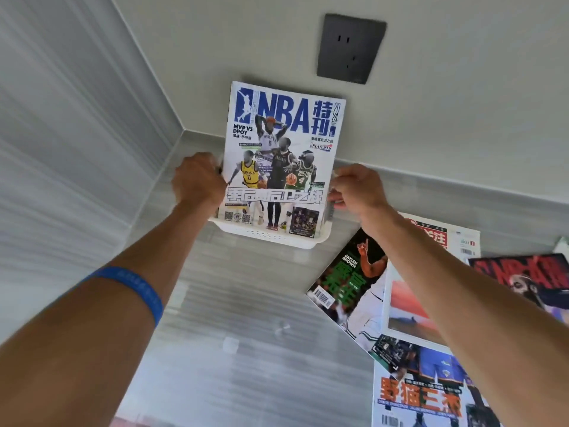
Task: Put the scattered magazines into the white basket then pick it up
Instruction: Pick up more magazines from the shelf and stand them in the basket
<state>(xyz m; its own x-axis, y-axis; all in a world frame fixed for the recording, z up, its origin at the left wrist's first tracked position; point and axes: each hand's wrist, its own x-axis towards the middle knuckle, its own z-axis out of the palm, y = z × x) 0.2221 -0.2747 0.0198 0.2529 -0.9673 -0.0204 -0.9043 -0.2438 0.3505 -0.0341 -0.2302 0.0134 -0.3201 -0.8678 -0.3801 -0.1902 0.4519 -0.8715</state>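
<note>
Both hands, left (197, 180) and right (357, 188), pinch the NBA magazine (278, 155) upright in the white basket (271, 234) on grey wood-grain floor (246, 318), below a dark wall socket (352, 48).

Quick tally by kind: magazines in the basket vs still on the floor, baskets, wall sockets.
Magazines standing in the basket: 1, the NBA issue
Magazines on the floor: at least 5, overlapping, e.g. the green one, the red one
White basket: 1
Dark wall socket: 1
Total: at least 8 things
</note>
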